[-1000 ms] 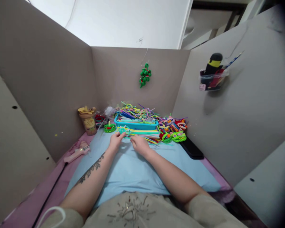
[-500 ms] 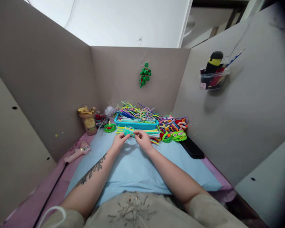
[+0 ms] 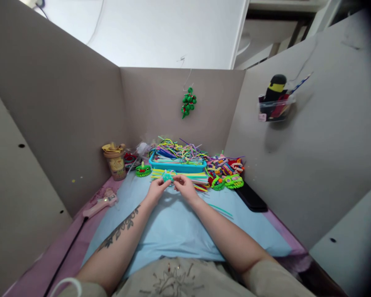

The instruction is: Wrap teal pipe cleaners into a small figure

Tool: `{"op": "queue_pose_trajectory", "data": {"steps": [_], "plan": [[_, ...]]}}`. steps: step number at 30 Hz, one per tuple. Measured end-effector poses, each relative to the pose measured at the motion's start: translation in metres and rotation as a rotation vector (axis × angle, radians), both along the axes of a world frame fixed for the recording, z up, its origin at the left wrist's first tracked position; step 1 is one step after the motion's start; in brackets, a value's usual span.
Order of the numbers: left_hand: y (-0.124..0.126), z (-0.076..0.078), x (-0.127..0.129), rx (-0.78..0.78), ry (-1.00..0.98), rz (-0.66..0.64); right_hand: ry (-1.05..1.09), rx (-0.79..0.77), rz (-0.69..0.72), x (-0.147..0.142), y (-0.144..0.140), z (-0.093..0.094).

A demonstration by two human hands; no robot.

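Note:
Between my hands is a small teal piece of twisted pipe cleaners (image 3: 167, 176), held up over the front of the work surface. My left hand (image 3: 157, 188) pinches it from the left, thumb on top. My right hand (image 3: 183, 186) has its fingertips closed at the piece's right edge; what exactly they grip is too small to tell. Just behind the hands lies a row of straight pipe cleaners (image 3: 194, 178) in yellow, white and red. Loose teal pipe cleaners (image 3: 221, 210) lie on the blue cloth beside my right forearm.
A blue tray (image 3: 177, 167) heaped with pipe cleaners stands behind. Finished green pieces (image 3: 234, 181) and a black case (image 3: 251, 198) lie right. At left are a green frog-like piece (image 3: 143, 169), a cup (image 3: 115, 163) and a pink glue gun (image 3: 100, 205) with its cord. Grey panels (image 3: 160, 107) enclose the table.
Both hands still hold the teal piece in nearly the same place. The view has tilted up slightly, and the loose teal pipe cleaners now show beside my right forearm.

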State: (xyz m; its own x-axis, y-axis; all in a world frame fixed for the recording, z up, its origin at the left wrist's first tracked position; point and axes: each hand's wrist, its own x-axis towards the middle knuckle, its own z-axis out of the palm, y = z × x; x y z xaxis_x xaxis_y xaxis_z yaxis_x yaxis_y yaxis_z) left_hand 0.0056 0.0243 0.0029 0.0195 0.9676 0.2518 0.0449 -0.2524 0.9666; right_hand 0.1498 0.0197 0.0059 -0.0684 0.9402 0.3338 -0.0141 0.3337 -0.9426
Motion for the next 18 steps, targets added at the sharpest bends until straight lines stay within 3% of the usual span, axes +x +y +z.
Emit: {"op": "queue_pose_trajectory", "data": {"steps": [18], "plan": [[-0.004,0.0011,0.0062,0.073,0.114,0.07,-0.038,0.061,-0.039,-0.0006,0.0018,-0.0008]]}}
